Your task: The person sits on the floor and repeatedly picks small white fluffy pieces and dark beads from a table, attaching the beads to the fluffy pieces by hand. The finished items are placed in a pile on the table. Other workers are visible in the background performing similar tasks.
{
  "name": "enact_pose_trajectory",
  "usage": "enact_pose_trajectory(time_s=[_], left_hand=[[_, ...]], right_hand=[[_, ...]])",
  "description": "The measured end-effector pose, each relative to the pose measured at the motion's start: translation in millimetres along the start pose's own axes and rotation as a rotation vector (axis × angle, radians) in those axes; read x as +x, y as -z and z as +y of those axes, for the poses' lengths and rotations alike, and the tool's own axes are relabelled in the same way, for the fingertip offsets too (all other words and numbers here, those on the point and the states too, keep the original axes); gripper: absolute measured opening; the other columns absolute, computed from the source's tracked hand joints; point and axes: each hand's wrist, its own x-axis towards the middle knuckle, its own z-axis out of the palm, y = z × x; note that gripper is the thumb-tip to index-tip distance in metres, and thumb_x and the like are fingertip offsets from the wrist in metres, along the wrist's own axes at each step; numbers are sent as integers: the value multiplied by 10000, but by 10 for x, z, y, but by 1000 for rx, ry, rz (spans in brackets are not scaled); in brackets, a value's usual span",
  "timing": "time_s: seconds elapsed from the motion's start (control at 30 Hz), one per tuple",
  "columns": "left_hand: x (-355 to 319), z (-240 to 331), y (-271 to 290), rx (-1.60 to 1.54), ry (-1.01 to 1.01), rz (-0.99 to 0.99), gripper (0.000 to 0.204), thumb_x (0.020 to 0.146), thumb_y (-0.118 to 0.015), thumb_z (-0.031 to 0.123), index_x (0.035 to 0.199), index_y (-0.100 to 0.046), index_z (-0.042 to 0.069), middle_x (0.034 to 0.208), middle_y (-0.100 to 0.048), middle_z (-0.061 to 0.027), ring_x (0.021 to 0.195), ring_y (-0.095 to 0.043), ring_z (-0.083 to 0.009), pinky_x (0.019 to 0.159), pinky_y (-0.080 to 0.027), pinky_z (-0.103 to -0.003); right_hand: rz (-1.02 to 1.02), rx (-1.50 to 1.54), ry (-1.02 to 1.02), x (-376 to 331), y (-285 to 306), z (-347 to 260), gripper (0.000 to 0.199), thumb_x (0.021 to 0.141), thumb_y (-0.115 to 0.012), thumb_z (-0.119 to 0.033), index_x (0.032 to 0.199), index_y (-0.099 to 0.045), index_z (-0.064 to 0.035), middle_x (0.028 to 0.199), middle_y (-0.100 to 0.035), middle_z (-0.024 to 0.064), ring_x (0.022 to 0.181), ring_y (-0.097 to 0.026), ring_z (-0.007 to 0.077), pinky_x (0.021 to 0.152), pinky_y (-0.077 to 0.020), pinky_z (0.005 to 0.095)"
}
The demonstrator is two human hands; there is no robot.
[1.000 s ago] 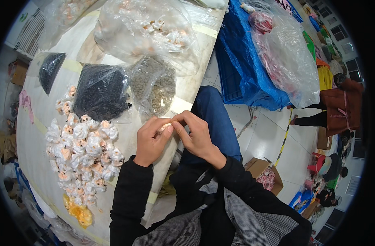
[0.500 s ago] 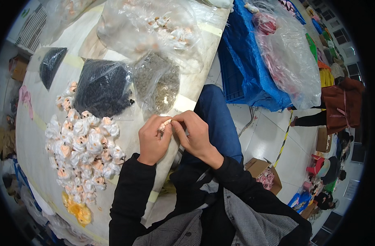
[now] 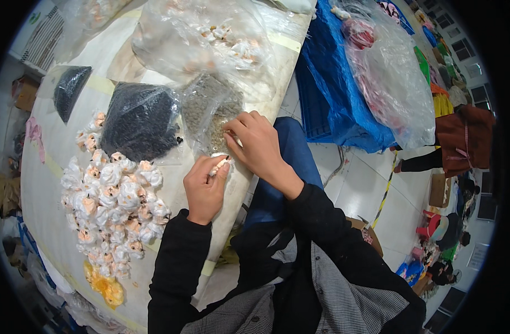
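Note:
My left hand [image 3: 206, 189] is closed, thumb against fingers, around a small cream fabric piece [image 3: 215, 167]. A tiny dark tip shows beside its thumb. Farther up the table, my right hand [image 3: 256, 146] reaches over the near end of a clear plastic bag [image 3: 202, 106] of small beige-grey parts. Its thumb and forefinger look apart at the small pale parts [image 3: 217, 133] there, and I see nothing held between them. To the left lies a heap of white ruffled fabric pieces with peach centres [image 3: 113, 195].
A clear bag of black small parts [image 3: 140, 119] lies left of the beige one, with a large bag of white-and-peach pieces [image 3: 205, 39] behind. Yellow fabric [image 3: 105, 286] lies below the heap. A blue-covered crate [image 3: 338, 83] stands right of the table; beyond it is a person [image 3: 464, 142].
My right hand has left the fabric piece and moved up to the bag of beige parts. My left hand keeps the piece, shifted slightly left.

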Motion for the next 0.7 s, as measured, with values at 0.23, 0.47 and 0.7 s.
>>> enact_pose_trajectory(time_s=[0.23, 0.47, 0.7], left_hand=[[7, -70, 6, -7, -20, 2, 150, 975, -732, 72, 1102, -748, -5, 829, -595, -54, 632, -469, -101, 569, -372, -272], [-7, -52, 25, -27, 9, -1, 170, 1010, -707, 103, 1125, -756, -11, 876, -575, 21, 658, -389, -17, 553, -286, -219], [18, -21, 18, 2, -25, 18, 158, 1003, -701, 105, 1111, -753, 3, 825, -577, -26, 608, -412, -57, 541, -319, -255]], right_hand=[[-70, -61, 4, 53, -177, 15, 124, 870, -754, -179, 946, -711, -89, 927, -628, 73, 930, -601, 294, 802, -473, 417], [23, 155, -64, 5, -91, 16, 111, 883, -756, -127, 989, -756, -93, 907, -667, 83, 861, -624, 295, 761, -514, 401], [-144, 790, -488, -159, 144, -111, 181, 985, -732, -108, 1133, -761, -7, 960, -756, 69, 807, -662, 107, 736, -523, 255]])
